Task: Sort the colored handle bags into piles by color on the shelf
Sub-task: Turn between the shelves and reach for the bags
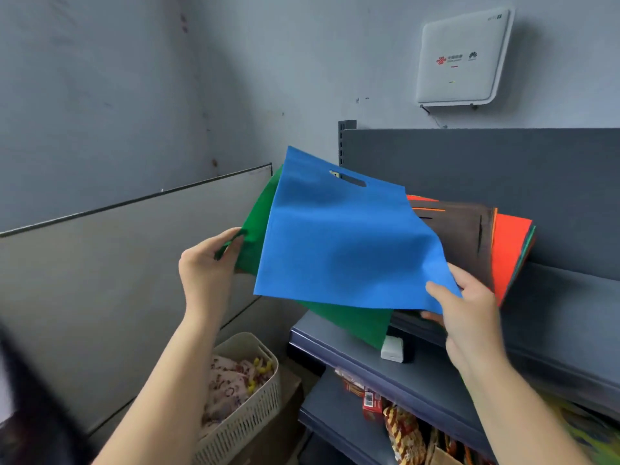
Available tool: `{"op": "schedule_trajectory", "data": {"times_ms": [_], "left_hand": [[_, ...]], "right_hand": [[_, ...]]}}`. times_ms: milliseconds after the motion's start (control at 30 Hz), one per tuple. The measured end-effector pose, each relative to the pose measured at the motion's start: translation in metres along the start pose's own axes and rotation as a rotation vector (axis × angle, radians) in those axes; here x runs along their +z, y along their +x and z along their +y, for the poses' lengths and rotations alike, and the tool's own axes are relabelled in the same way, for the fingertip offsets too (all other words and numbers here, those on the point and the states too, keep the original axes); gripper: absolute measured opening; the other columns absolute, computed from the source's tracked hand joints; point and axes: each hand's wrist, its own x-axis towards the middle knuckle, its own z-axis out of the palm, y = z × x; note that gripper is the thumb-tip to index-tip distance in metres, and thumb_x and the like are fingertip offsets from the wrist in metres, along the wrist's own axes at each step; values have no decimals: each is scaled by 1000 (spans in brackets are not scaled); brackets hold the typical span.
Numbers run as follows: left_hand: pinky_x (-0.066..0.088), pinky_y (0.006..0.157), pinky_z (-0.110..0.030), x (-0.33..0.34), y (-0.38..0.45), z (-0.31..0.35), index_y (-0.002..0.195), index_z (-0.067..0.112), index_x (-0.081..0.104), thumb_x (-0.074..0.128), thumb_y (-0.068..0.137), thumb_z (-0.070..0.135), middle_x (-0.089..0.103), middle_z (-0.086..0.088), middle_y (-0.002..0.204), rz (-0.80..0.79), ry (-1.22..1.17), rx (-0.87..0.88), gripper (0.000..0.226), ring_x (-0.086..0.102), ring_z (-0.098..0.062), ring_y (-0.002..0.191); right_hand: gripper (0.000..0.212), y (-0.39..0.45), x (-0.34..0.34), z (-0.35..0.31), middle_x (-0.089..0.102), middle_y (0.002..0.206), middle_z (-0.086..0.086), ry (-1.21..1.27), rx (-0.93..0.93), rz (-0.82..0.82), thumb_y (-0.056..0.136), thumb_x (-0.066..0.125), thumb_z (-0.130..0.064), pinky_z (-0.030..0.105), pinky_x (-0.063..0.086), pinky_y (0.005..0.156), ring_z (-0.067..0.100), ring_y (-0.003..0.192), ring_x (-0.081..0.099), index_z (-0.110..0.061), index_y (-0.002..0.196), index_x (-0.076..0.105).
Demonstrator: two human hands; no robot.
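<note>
A blue handle bag (342, 239) is held up flat above the grey shelf (553, 313), its cut-out handle pointing to the back. My right hand (466, 310) pinches its near right corner. Under it lies a green bag (349, 320), and my left hand (209, 263) grips that bag's left edge. To the right, a stack of dark brown (459, 233) and orange-red bags (510, 250) leans on the shelf's back panel, partly hidden by the blue bag.
A small white box (392, 347) sits on the shelf under the green bag. A white basket (248, 397) with patterned cloth stands on the floor at the left. Packaged goods (396, 421) fill the lower shelf. A white router (463, 58) hangs on the wall.
</note>
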Motion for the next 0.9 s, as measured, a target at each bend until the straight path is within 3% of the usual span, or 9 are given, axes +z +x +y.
{"op": "schedule_trajectory", "data": {"times_ms": [100,200,400,700,833,900], "left_hand": [[47,56,-6,-44,5,0,108,16,64,63,86,-2,67,13,85,137,-89,-20,28,59,13,59],[48,56,-7,-100,8,-1,106,18,65,63,86,-1,68,24,69,256,-98,-18,28,59,9,58],[54,54,-19,-235,-1,-2,91,27,70,64,87,1,69,20,68,505,-67,-6,27,60,2,60],[52,54,-17,-459,-42,9,104,13,69,65,87,6,70,20,70,875,131,-23,18,61,3,64],[55,84,-44,-545,-76,8,102,15,68,67,86,9,72,0,88,979,218,-102,18,64,-18,84],[52,89,-52,-582,-95,1,104,15,67,67,86,9,69,-9,97,1007,241,-177,19,64,-24,89]], "right_hand": [[47,-15,38,4,73,85,-17,100,36,-105,88,53,1,23,50,52,10,73,68,-42,85,71],[40,-32,84,4,74,93,-11,195,78,-202,90,54,0,20,51,53,9,81,70,-36,95,71],[34,-90,192,-4,74,82,-12,371,159,-400,90,53,4,15,49,48,5,72,69,-20,110,66],[32,-238,341,-26,74,87,-11,483,216,-762,90,54,3,19,53,53,5,77,69,-23,102,68],[32,-309,390,-32,74,86,-10,502,278,-876,90,55,5,18,53,55,6,76,70,-22,104,67],[32,-342,408,-30,74,84,-10,476,311,-926,90,56,5,18,54,56,6,75,70,-21,104,66]]}}
